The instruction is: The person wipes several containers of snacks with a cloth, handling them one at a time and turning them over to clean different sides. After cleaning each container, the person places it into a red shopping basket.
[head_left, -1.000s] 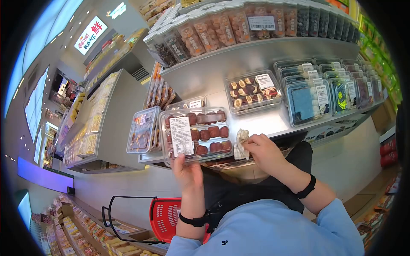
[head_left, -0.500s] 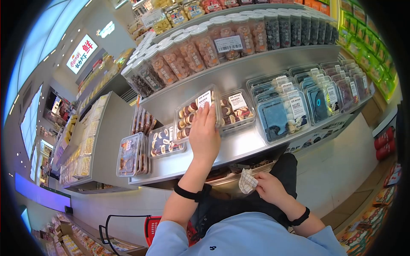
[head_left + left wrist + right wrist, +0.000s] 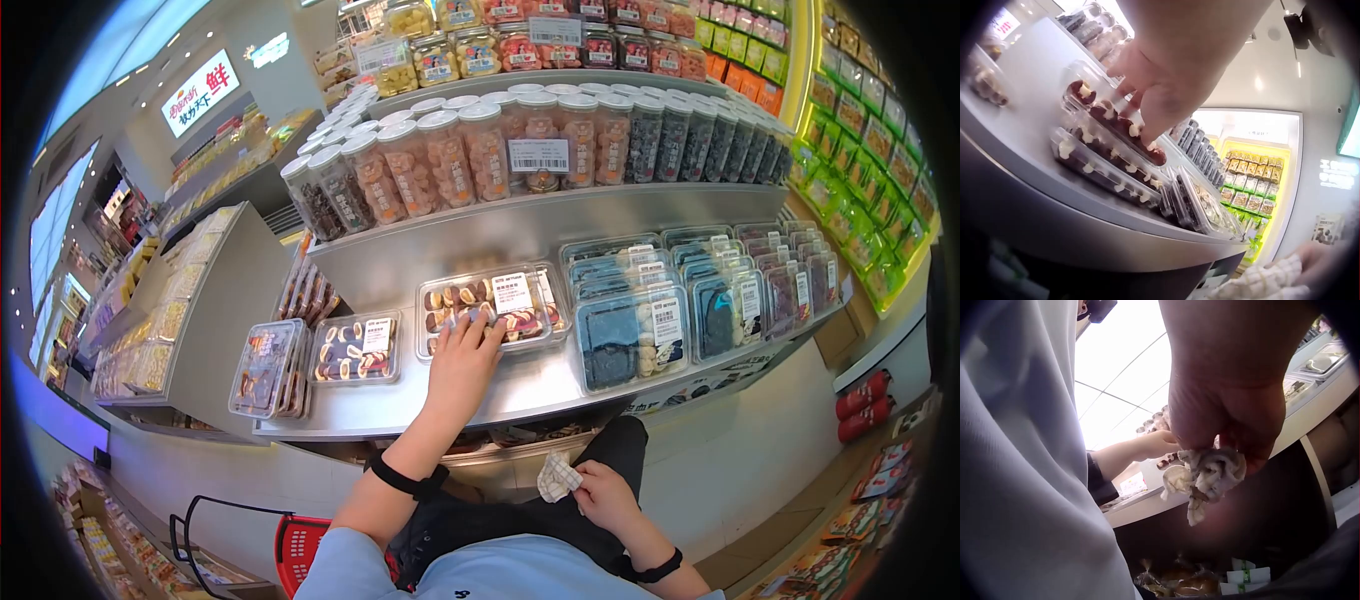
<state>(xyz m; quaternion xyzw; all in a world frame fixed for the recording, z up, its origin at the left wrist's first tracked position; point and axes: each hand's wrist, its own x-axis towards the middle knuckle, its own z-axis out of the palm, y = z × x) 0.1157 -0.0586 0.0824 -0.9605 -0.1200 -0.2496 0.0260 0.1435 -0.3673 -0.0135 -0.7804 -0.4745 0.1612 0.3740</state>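
Observation:
My left hand (image 3: 465,365) rests on the lid of a clear box of filled dates (image 3: 512,293), its fingers spread over the top. In the left wrist view, the hand (image 3: 1163,87) lies over that box (image 3: 1107,112), with another box (image 3: 1100,169) beneath it. A checked cloth (image 3: 557,477) is pinched between the thumb and fingers of my right hand (image 3: 608,498), low in front of the shelf. The right wrist view shows the crumpled cloth (image 3: 1216,475) hanging below the right hand (image 3: 1229,415).
Another date box (image 3: 355,350) and a leaning stack of boxes (image 3: 268,370) are to the left. Rows of clear boxes (image 3: 635,340) stand at right, lidded jars (image 3: 485,155) on the tier behind. A red basket (image 3: 298,550) is at lower left.
A box of dark red pieces, first held in my left hand, gave way to the filled-date box, which has moved right and down onto the shelf. The right hand keeps the cloth, lowered from the shelf edge.

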